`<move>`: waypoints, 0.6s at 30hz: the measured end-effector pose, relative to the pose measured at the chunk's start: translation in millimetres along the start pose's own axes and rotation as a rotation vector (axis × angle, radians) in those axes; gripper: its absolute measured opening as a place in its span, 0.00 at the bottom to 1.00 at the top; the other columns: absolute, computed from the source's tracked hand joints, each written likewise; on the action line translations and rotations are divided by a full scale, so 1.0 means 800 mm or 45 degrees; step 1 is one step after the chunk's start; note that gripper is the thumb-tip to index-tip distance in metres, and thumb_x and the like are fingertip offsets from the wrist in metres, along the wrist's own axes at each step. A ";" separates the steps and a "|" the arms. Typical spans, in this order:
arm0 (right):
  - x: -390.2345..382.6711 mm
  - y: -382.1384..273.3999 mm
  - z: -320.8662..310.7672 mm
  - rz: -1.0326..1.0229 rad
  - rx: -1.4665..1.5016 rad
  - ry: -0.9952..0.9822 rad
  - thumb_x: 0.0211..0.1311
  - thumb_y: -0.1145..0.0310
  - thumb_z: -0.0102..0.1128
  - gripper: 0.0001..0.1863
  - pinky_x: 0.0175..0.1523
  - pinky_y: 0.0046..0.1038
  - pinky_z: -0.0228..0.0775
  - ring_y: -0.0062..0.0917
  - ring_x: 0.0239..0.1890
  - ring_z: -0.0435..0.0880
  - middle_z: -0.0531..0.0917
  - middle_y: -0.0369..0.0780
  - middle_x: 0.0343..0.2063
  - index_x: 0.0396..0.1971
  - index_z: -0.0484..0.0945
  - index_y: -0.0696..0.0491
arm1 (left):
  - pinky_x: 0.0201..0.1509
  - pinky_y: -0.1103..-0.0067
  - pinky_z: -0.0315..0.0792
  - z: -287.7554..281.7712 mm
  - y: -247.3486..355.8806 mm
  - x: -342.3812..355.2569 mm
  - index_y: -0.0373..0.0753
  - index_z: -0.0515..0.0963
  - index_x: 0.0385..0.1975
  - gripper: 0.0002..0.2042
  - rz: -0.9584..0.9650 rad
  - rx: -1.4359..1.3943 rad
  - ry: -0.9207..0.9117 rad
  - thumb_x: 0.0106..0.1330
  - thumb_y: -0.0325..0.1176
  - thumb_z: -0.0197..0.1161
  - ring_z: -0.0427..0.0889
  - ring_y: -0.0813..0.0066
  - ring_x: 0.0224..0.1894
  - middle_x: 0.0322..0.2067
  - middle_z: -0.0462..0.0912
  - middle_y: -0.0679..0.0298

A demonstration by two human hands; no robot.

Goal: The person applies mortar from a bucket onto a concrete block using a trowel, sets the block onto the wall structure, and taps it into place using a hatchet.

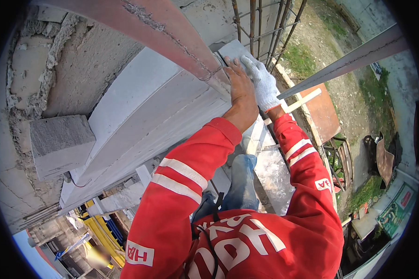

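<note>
My bare left hand (pixel 241 93) lies with fingers extended on the end of a long pale block wall (pixel 130 116), right beside a faded red metal beam (pixel 172 37) with a rough seam along it. My right hand (pixel 263 86), in a white knit glove, rests beside it with fingers extended and slightly bent over the top block's end (pixel 232 50); whether they grip its edge is unclear. A thin wire loops round the beam near my left fingers. A separate grey block (pixel 60 144) sits at the left against rough concrete.
Vertical rebar (pixel 253 25) rises beyond my hands. A grey metal pole (pixel 349 60) slants at right above a brown board (pixel 323 114) and grassy ground far below. I stand high, near a narrow pale plank (pixel 274 176). Yellow materials (pixel 105 228) lie below at lower left.
</note>
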State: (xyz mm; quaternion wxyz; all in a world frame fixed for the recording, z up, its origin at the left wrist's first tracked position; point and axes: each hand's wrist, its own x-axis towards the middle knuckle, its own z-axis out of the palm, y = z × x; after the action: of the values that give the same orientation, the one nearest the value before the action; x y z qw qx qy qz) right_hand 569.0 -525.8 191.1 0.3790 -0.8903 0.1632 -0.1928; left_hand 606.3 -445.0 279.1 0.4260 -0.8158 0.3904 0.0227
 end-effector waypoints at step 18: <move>0.018 0.020 -0.035 -0.322 -0.070 -0.115 0.59 0.76 0.63 0.36 0.55 0.37 0.81 0.42 0.51 0.86 0.80 0.43 0.61 0.68 0.72 0.34 | 0.69 0.55 0.66 0.021 -0.010 -0.171 0.26 0.76 0.58 0.31 0.554 -0.995 -0.159 0.63 0.47 0.69 0.75 0.49 0.65 0.58 0.79 0.44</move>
State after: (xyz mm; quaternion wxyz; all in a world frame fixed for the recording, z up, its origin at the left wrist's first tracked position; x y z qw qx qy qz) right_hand 566.3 -559.5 200.4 0.3340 -0.9216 0.0377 -0.1942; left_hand 521.5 -345.5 324.4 0.0943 -0.8113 0.4886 0.3068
